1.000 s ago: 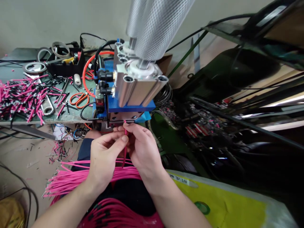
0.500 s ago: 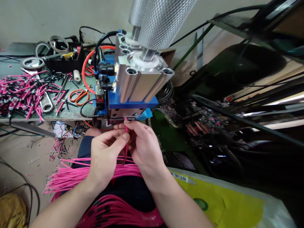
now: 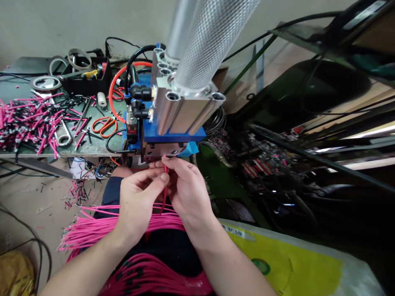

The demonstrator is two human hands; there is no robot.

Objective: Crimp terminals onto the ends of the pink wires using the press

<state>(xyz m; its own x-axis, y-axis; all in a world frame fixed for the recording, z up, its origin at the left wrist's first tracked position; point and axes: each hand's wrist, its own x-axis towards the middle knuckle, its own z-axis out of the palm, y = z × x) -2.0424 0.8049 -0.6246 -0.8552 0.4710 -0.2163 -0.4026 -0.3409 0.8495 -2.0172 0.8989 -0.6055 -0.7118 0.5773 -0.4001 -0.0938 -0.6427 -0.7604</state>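
A pink cable (image 3: 164, 193) runs between my two hands, its upper end at the lower front of a pneumatic press (image 3: 175, 111) with silver cylinders on a blue plate. My left hand (image 3: 137, 199) pinches the cable between thumb and fingers. Just to its right, my right hand (image 3: 189, 187) grips the same cable higher up, close to the press opening. The fingertips partly hide the cable's end. Across my lap lies a bundle of pink cables (image 3: 92, 230), with a second bundle (image 3: 154, 271) below it bearing black sleeves.
On the bench at left are a heap of pink and black cable offcuts (image 3: 31, 127), orange-handled scissors (image 3: 105, 126), a wrench (image 3: 63, 135) and a black tool box (image 3: 88, 82). A yellow-green sack (image 3: 296, 263) lies at right. Dark machinery stands behind it.
The cylinder's rods and knurled sleeve have moved down onto the silver block. Both hands stay nearly still on the pink cable; the view shifts slightly.
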